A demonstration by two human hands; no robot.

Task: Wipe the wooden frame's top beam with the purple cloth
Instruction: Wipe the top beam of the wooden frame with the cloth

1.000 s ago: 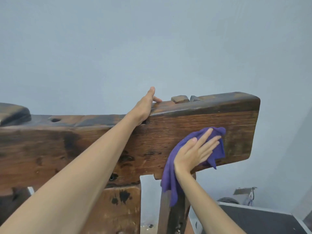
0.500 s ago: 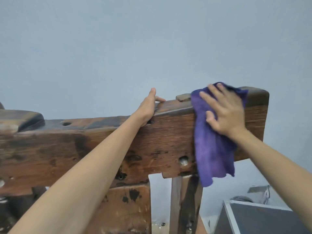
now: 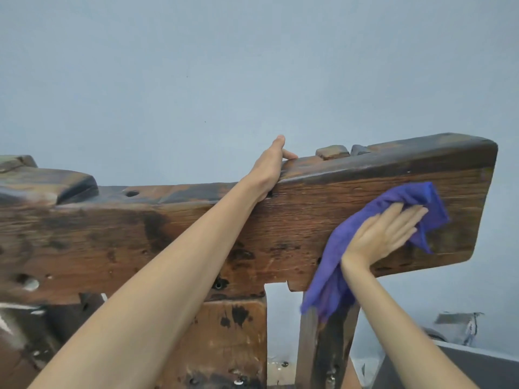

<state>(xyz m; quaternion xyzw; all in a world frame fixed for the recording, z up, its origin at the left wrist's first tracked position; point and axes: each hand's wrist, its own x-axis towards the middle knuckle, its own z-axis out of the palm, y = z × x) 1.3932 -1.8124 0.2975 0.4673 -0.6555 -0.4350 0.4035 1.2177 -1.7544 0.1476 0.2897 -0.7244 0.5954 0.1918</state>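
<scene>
Beam axis: the wooden frame's top beam (image 3: pixel 280 237) runs long left to right across the view, its right end rising slightly and finishing in a rounded, slanted cut.
Beam surface: dark, worn wood with streaked grain on the near face, a blackened glossy top edge, holes and a small raised wooden block (image 3: pixel 332 152) on top.
Supports: a thick post (image 3: pixel 233 341) under the middle, a narrower dark post (image 3: pixel 325 346) beneath the right part.
Purple cloth (image 3: pixel 365 240): soft, crumpled fabric lying against the beam's near face toward its right end, its long axis slanting from the upper right down to a loose tail hanging over the narrow post.
Right hand (image 3: pixel 384 234): flat on the cloth, fingers straight and close together, pointing up-right, pressing it to the wood.
Left hand (image 3: pixel 269 169): hooked over the beam's top edge near the middle, fingers curled over the far side, thumb tip showing.
Change: half a second ago the right hand and cloth were draped over the top edge; now they are lower on the near face. The left hand has kept its grip.
Background: plain pale blue wall (image 3: pixel 252 66).
</scene>
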